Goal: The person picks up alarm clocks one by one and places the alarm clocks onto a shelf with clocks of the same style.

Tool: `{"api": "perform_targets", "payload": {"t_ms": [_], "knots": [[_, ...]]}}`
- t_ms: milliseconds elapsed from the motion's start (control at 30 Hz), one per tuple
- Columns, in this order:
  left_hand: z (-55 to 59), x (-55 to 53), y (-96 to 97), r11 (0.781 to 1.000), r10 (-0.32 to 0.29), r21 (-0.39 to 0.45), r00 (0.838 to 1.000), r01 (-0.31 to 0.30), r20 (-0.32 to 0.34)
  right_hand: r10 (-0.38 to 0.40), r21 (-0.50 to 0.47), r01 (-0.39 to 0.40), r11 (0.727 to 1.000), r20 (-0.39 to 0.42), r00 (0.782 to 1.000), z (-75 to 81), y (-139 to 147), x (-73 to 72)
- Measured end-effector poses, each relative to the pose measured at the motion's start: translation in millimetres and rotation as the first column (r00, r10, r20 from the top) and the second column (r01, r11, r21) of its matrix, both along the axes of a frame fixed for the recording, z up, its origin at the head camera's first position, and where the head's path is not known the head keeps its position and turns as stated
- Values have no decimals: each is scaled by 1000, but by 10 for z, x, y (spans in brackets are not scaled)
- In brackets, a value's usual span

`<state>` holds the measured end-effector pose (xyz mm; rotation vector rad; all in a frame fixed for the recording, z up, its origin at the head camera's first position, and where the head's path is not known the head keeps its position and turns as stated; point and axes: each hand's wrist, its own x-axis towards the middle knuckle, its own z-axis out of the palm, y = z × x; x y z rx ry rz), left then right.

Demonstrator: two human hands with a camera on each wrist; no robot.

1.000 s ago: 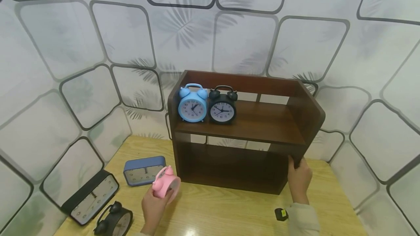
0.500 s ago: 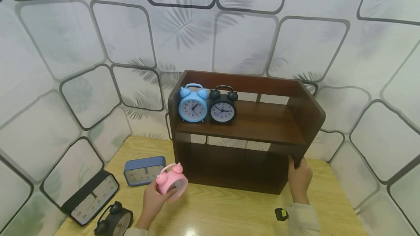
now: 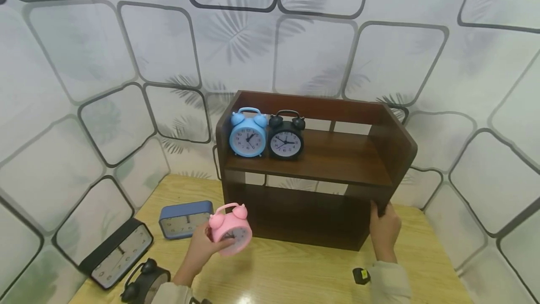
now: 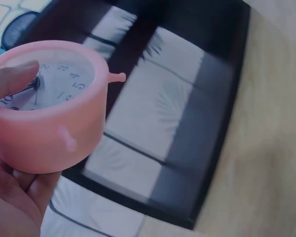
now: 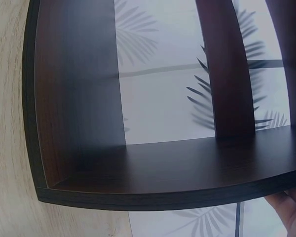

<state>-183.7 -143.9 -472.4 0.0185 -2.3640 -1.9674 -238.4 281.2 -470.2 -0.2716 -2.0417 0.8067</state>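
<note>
My left hand (image 3: 201,250) holds a pink twin-bell alarm clock (image 3: 229,229) above the table, in front of the dark brown shelf (image 3: 308,172). In the left wrist view the thumb lies across the white face of the pink clock (image 4: 64,133), and the other fingers are beneath its body. My right hand (image 3: 385,229) grips the lower right side panel of the shelf, thumb on the inner side; the right wrist view shows its fingers (image 5: 288,207) behind the panel edge. On the upper tier, at the left, a light blue alarm clock (image 3: 248,140) stands beside a black one (image 3: 286,142).
A blue rectangular clock (image 3: 185,219) stands left of the shelf. Nearer the left edge are a black rectangular clock (image 3: 118,253) and a black twin-bell clock (image 3: 145,283). A small black object with a yellow mark (image 3: 361,276) lies by the right sleeve. Patterned walls close in behind.
My left hand has moved right and slightly up with the pink clock, turning its face toward the head camera. The right hand stays on the shelf's side panel.
</note>
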Motion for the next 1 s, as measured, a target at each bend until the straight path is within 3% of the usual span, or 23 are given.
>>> {"api": "perform_targets", "payload": {"t_ms": [167, 367, 600, 867, 1000], "knots": [[180, -5, 46, 997, -69, 20, 998, 69, 0, -3, 2, 3, 1000, 16, 1000, -20, 3, 9], [317, 11, 100, 989, -144, 19, 988, 145, -53, -1, 8, 1, 1000, 30, 1000, -64, -8, 61], [516, -35, 141, 971, -237, 11, 963, 241, -129, 14, 4, -14, 1000, 25, 1000, -32, -37, 61], [851, -128, 247, 954, -298, -37, 942, 296, -155, 2, 5, -2, 1000, 26, 1000, -4, -11, 33], [1011, -200, 318, 937, -349, -63, 919, 343, -185, -2, 4, 2, 1000, 29, 1000, 10, -4, 7]]}}
